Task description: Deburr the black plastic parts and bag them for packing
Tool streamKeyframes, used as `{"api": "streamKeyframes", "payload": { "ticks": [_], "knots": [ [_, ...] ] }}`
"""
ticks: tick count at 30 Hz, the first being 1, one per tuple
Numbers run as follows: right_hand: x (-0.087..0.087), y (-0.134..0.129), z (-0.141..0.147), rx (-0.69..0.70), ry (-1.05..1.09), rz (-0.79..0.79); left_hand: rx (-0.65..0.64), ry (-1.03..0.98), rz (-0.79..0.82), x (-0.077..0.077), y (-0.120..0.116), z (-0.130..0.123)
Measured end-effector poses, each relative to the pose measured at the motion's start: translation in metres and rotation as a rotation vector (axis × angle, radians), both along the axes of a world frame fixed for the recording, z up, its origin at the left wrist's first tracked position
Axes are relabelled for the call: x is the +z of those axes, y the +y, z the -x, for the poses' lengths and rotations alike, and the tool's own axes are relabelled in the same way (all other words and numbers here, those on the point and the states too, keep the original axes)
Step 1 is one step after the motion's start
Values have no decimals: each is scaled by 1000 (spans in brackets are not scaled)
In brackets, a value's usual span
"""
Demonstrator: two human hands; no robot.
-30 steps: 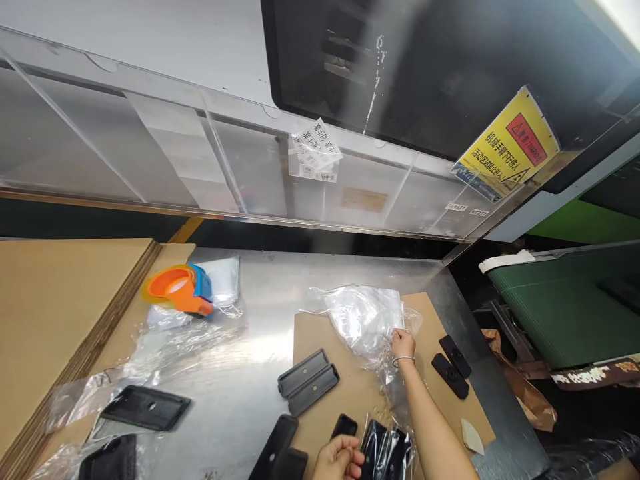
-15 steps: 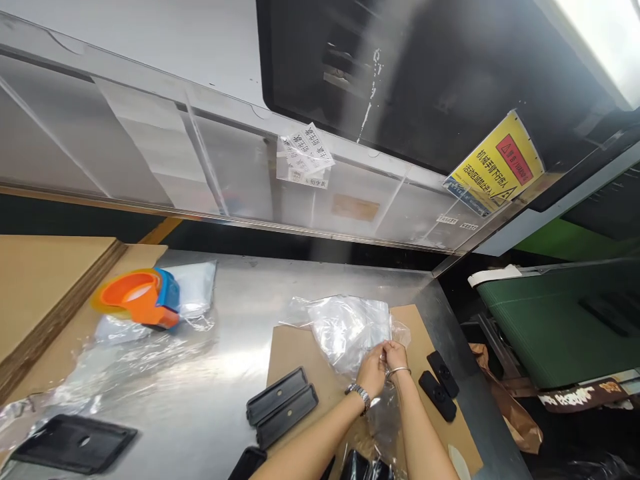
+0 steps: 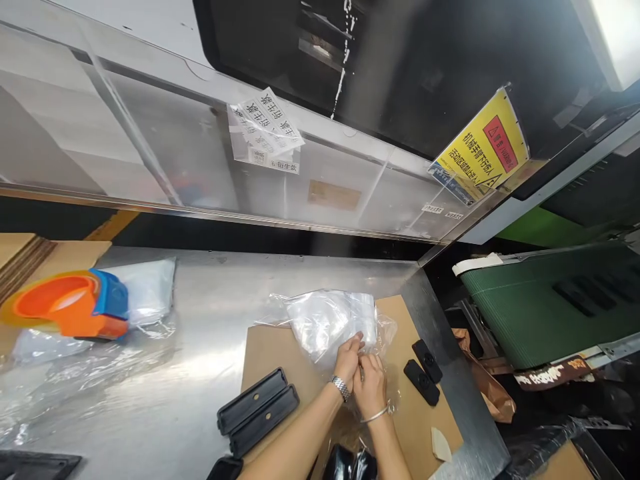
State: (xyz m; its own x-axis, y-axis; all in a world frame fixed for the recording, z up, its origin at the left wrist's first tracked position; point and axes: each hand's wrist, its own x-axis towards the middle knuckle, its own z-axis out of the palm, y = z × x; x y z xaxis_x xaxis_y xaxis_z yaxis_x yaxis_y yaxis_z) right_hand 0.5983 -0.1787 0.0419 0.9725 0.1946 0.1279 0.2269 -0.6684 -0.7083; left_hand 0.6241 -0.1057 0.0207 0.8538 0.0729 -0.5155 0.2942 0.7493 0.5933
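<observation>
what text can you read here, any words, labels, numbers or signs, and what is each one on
"衍生款", repeated on the overlapping white stickers on the clear panel
"警告 / WARNING", in the red box on the yellow sign
"机械手臂下行伤人", on the yellow sign; its other lines are too blurred to read surely
Two small white labels low on the clear panel: too small to read

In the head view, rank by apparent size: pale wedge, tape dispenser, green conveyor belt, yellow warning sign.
Green conveyor belt
Tape dispenser and yellow warning sign: too alike to rank
Pale wedge
</observation>
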Motion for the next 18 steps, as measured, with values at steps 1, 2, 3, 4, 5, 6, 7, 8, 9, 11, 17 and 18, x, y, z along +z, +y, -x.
{"api": "streamKeyframes", "payload": {
  "ticks": [1, 2, 3, 4, 5, 6, 7, 8, 9, 11, 17, 18],
  "knots": [
    [5, 3, 10, 13, 5, -15, -1, -11, 51, 3, 6, 7],
    [10, 4, 19, 19, 12, -34, -13, -26, 102, 6, 13, 16],
    [14, 3, 26, 9, 20, -57, -32, -41, 149, 9, 20, 25],
    [17, 1, 32, -21, 24, -81, -53, -52, 190, 12, 27, 36],
    [19, -3, 36, -76, 27, -106, -72, -58, 220, 16, 35, 46],
    [19, -7, 39, -149, 41, -136, -90, -63, 249, 19, 42, 58],
    [19, -11, 41, -221, 71, -170, -109, -68, 279, 22, 50, 68],
    [18, -16, 43, -277, 122, -209, -129, -74, 309, 24, 57, 79],
    [16, -19, 44, -304, 195, -251, -151, -83, 339, 26, 63, 89],
    [14, -22, 50, -267, 375, -338, -198, -108, 379, 28, 74, 108],
    [27, -18, 83, -54, 659, -524, -248, -77, 179, 25, 93, 151],
    [30, -17, 88, -44, 662, -537, -227, -56, 72, 25, 95, 157]
  ]
}}
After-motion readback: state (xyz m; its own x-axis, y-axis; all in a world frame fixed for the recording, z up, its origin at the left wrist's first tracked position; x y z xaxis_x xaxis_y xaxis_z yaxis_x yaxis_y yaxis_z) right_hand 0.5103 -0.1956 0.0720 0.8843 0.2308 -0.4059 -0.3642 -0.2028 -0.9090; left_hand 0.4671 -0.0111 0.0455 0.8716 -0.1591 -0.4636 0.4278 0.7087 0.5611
